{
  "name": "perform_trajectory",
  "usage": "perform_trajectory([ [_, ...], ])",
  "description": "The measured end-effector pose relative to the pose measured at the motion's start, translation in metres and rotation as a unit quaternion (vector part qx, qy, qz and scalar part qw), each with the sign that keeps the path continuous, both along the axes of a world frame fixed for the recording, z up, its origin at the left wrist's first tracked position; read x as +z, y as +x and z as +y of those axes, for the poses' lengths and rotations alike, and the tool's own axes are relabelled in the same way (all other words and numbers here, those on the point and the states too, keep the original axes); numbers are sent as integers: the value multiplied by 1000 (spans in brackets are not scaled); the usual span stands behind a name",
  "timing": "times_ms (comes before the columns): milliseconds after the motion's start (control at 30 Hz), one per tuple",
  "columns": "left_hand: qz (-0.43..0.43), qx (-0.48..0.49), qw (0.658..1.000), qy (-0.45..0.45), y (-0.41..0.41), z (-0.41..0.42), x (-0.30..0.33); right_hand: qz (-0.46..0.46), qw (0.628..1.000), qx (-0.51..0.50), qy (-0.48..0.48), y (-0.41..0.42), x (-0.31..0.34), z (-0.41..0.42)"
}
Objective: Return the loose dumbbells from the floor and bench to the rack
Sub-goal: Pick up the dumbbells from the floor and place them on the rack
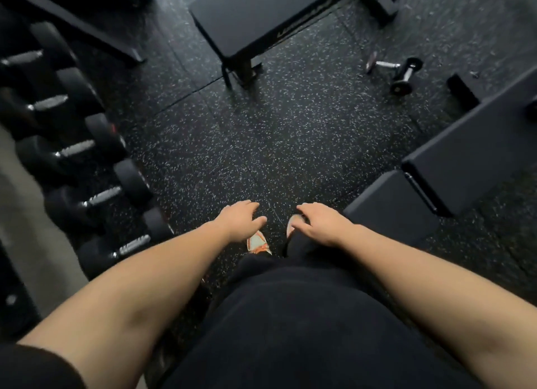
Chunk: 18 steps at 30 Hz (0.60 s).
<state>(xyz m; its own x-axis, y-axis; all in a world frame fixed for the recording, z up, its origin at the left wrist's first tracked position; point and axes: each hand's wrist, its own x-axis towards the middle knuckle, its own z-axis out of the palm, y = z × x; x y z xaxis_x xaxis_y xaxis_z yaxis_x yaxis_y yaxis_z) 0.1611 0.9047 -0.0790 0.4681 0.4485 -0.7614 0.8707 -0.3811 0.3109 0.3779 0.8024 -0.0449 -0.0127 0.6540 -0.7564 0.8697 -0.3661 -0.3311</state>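
Dumbbells (399,72) loose on floor; rack (72,144) holds row; left hand (241,223), right hand (319,224) grip released.

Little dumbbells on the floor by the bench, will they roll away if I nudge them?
Probably a bit. The two small dumbbells seem to have round ends, so they may roll across the flat rubber floor. The metal handles suggest weight despite small size. Neither hand is near them.
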Motion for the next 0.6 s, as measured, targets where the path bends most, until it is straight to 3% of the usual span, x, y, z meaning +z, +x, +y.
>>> perform_trajectory([
  [167,5,-77,997,4,55,59,-5,4,998,-63,-20,37,2,36],
  [433,43,-129,991,-14,159,136,2,35,982,-184,-13,128,-18,100],
  [600,51,-162,985,3,243,198,10,54,976,-209,-25,190,-11,138],
])
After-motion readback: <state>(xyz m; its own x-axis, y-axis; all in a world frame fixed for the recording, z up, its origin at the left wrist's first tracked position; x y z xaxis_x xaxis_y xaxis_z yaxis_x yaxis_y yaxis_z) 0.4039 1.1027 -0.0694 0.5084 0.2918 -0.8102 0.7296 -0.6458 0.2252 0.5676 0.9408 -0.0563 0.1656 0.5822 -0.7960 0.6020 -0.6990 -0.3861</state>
